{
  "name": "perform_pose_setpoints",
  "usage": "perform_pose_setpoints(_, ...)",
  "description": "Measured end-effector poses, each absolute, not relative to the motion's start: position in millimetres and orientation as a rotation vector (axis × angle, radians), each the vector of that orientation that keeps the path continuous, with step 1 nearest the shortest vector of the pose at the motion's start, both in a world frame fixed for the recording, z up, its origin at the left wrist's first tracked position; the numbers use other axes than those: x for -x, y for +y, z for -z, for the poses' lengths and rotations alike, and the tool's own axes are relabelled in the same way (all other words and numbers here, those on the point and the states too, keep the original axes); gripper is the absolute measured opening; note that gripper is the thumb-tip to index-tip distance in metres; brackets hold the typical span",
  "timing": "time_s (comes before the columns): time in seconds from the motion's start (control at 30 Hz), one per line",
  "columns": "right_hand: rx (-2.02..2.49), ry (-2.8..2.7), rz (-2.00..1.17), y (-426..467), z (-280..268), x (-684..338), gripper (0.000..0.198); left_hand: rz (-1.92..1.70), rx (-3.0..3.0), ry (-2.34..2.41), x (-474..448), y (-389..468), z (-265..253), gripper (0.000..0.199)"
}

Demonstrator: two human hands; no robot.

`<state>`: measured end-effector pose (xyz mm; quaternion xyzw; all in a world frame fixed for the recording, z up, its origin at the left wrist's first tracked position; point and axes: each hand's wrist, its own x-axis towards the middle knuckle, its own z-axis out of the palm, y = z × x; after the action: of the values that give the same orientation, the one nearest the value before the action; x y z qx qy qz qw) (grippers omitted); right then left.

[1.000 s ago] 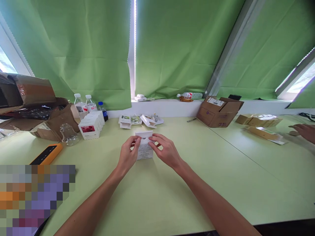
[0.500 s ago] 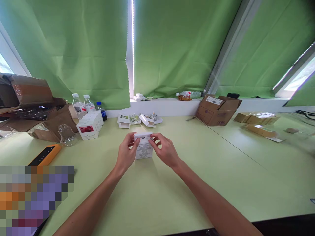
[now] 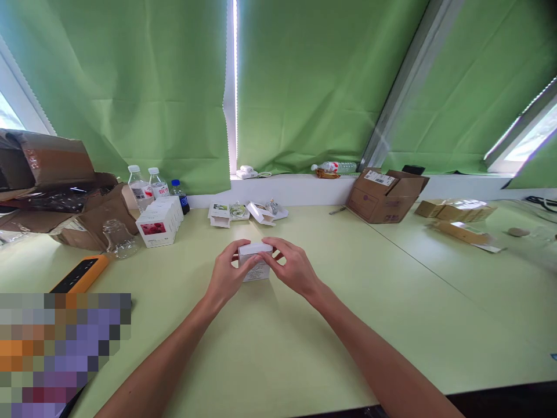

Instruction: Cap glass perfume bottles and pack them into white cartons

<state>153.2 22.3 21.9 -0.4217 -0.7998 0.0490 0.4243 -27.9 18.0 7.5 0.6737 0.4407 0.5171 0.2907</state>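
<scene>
White box (image 3: 257,270) stands upright at the middle of the surface (image 3: 278,354), held between both hands. From the left, well apart from it, come a power strip (image 3: 82,274), a clear jar (image 3: 120,241) and a row of cartons (image 3: 155,232). The left hand (image 3: 227,270) has its grip curled round the box's left side, thumb across the front. The box's top is plain and folded flat; its front bears small grey print, unreadable here. The right hand (image 3: 292,266) curls its grip likewise round the right side. Farther right sits a brown box (image 3: 378,202).
</scene>
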Motion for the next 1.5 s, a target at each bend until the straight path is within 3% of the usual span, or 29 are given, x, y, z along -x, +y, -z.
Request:
perform_pose_setpoints(0.67, 1.045, -2.019, -0.206, 29, -18, -157, 0.032, -1.321, -2.163, 1.257, 39, 20, -9, 0.036)
perform_pose_setpoints(1.5, 1.068, -2.049, -0.246, 26, -23, -158, 0.034, -1.342, -2.044, 1.202, 36, 20, -6, 0.032)
